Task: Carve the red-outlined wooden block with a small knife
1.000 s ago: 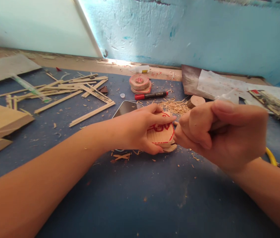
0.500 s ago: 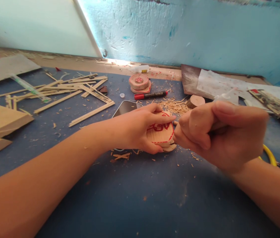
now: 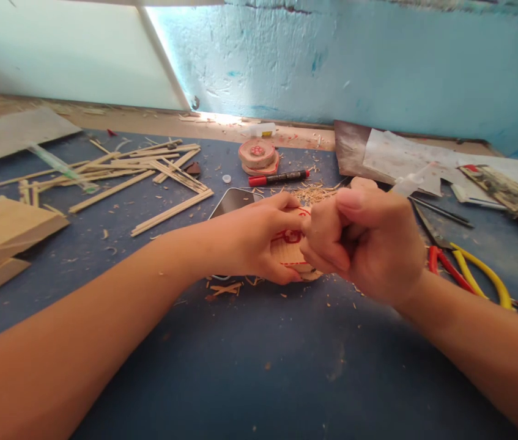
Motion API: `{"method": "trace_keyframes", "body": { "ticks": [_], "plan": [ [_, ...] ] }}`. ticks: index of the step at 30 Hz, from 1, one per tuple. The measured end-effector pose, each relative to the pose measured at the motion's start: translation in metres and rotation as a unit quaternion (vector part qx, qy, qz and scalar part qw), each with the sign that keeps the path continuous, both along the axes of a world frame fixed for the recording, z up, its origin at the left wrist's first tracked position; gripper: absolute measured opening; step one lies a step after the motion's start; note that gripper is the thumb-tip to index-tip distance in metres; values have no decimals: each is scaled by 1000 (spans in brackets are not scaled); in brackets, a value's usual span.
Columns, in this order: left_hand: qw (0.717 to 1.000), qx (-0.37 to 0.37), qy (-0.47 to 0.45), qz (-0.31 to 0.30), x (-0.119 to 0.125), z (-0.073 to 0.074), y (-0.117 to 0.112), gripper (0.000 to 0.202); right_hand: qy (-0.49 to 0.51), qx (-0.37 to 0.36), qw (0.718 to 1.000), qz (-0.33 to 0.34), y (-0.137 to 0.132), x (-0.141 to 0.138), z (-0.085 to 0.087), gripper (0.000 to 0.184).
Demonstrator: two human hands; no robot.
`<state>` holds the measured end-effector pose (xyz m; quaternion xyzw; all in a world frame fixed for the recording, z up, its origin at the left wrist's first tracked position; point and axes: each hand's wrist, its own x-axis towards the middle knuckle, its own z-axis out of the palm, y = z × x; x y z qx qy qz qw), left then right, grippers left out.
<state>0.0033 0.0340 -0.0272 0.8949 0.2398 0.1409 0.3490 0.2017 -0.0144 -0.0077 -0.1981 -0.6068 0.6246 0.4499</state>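
My left hand (image 3: 259, 238) grips a small wood slice (image 3: 290, 255) with red drawn lines on its top, thumb and fingers round its edges. Under it, a second wooden piece shows at the lower edge. My right hand (image 3: 366, 241) is closed in a fist, its knuckles over the right side of the slice. Whatever the fist holds is hidden by the fingers. A phone (image 3: 235, 201) lies partly beneath my left hand and wrist. Wood shavings (image 3: 316, 194) are heaped just behind the slice.
A red marker (image 3: 279, 178) and stacked carved wood slices (image 3: 257, 156) lie behind my hands. Thin wooden sticks (image 3: 148, 165) and wood blocks (image 3: 11, 235) are at left. Red-and-yellow-handled pliers (image 3: 463, 263), a glue bottle (image 3: 412, 182) and paper (image 3: 400, 153) are at right.
My right fist has moved left, closer to my left hand and over the slice's right side. The pliers at right have come into sight. My left hand keeps its hold.
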Motion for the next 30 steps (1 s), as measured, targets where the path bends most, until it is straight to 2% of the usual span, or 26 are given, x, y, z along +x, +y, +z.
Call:
{"method": "trace_keyframes", "body": {
  "ticks": [3, 8, 12, 18, 22, 27, 30],
  "plan": [
    [999, 5, 35, 4, -1, 3, -1, 52, 13, -28, 999, 32, -2, 12, 9, 53],
    [999, 3, 48, 7, -1, 5, -1, 54, 2, -44, 999, -11, -11, 18, 25, 52],
    [999, 3, 42, 4, -1, 4, 0, 52, 18, -8, 1000, -9, -10, 15, 20, 50],
    [999, 4, 45, 12, -1, 6, 0, 58, -5, 2, 1000, -2, -10, 19, 13, 52],
    [999, -1, 31, 12, 1, 5, 0, 54, -12, 14, 999, -27, -12, 16, 9, 52],
    [1000, 5, 9, 2, 3, 2, -1, 49, 6, -6, 1000, -10, -8, 11, 1, 52],
    [1000, 8, 30, 5, 0, 1, 0, 53, 5, -19, 1000, 2, -6, 13, 6, 51]
  ]
}}
